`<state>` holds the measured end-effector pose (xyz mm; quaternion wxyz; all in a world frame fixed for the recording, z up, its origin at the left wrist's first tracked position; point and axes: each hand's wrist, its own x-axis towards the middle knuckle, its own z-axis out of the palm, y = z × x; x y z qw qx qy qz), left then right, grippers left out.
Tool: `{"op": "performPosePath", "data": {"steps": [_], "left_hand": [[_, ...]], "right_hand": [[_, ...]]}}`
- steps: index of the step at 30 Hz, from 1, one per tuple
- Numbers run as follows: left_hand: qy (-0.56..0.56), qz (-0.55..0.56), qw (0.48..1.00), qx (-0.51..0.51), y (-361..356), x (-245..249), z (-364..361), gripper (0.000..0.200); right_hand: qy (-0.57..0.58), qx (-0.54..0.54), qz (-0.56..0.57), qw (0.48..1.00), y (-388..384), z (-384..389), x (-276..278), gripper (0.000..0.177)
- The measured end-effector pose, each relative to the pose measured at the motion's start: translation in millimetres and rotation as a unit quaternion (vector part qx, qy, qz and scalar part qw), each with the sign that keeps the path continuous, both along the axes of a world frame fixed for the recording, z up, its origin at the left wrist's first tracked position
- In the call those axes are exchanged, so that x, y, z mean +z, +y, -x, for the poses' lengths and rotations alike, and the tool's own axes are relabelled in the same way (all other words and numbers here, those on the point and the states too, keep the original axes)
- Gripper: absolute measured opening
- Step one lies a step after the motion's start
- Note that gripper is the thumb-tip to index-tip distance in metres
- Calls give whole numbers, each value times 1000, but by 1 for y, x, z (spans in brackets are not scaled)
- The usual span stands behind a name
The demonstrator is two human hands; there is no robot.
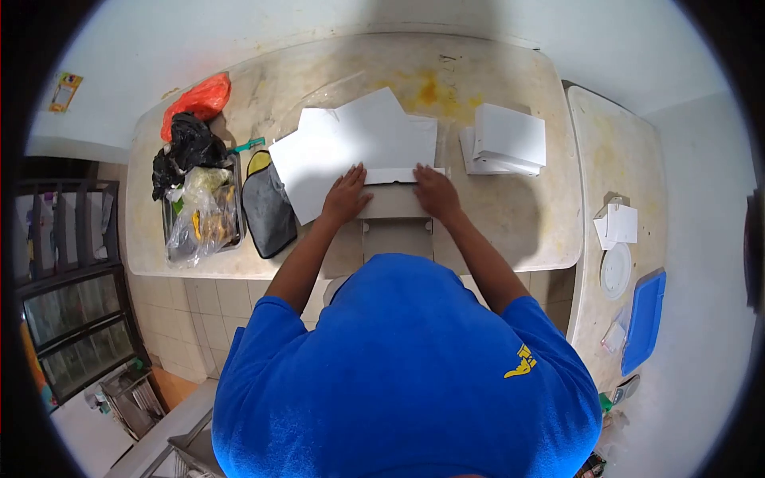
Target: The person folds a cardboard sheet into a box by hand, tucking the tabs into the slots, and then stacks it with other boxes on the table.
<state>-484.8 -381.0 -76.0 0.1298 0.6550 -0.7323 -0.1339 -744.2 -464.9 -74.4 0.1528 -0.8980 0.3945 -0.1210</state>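
- Head view, far left: a red plastic bag [199,102] and a black plastic bag [199,142] lie heaped toward the back of my table [319,72], with a dark tray [238,199] just in front, holding clear plastic bags [199,213] with something yellow in them.
- Next, a teal-handled tool [249,145] pokes out near the tray, and a grey pouch [269,209] with a yellow patch lies between the tray and the white cardboard [362,131].
- My left hand [346,197] lies palm down near the cardboard's front edge, fingers extended and close together; I see nothing gripped in it.
- Between and beyond my hands sits the cardboard, several flat pieces overlapping, most of it past my fingertips. A narrow white strip [390,175] runs from one hand to the other, with a greyish panel [394,209] on my side of it.
- My right hand [436,193] mirrors the left, flat with fingers straight, touching the strip's right end and gripping nothing that I can see.
- Right of it, well apart, white boxes [510,137] are stacked.
- Far right, a second table [617,151] bears a round white lid [616,271] and a blue tray [644,323].
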Motion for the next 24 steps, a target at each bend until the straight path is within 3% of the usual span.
{"op": "performPosePath", "data": {"steps": [3, 6, 7, 11, 15, 17, 18, 21, 24], "left_hand": [[37, 28, 999, -7, -14, 10, -26, 36], [214, -67, 956, 189, -36, 20, -31, 22], [307, -20, 931, 196, -40, 9, -33, 25], [288, 52, 927, 236, -59, -8, -22, 35], [241, 46, 946, 213, -75, -1, -5, 43], [239, -20, 941, 240, -83, 1, -4, 39], [237, -54, 936, 253, -84, 0, -2, 38], [260, -13, 922, 287, -85, -2, 10, 32], [184, 77, 938, 285, -83, 5, 34, 25]], "right_hand": [[-80, -59, -111, 989, -26, 14, 1, 31], [-185, -137, -166, 959, -49, 20, -1, 30], [-188, -166, -168, 953, -53, 20, 4, 33], [-157, -250, -128, 947, -61, 8, 7, 48], [-90, -335, -105, 932, -62, -5, 8, 61], [-85, -359, -84, 926, -61, -8, 7, 63], [-94, -348, -67, 931, -57, -10, 11, 62], [-122, -291, -17, 949, -49, -20, 24, 59], [-179, -229, 2, 957, -36, -26, 18, 57]]}}
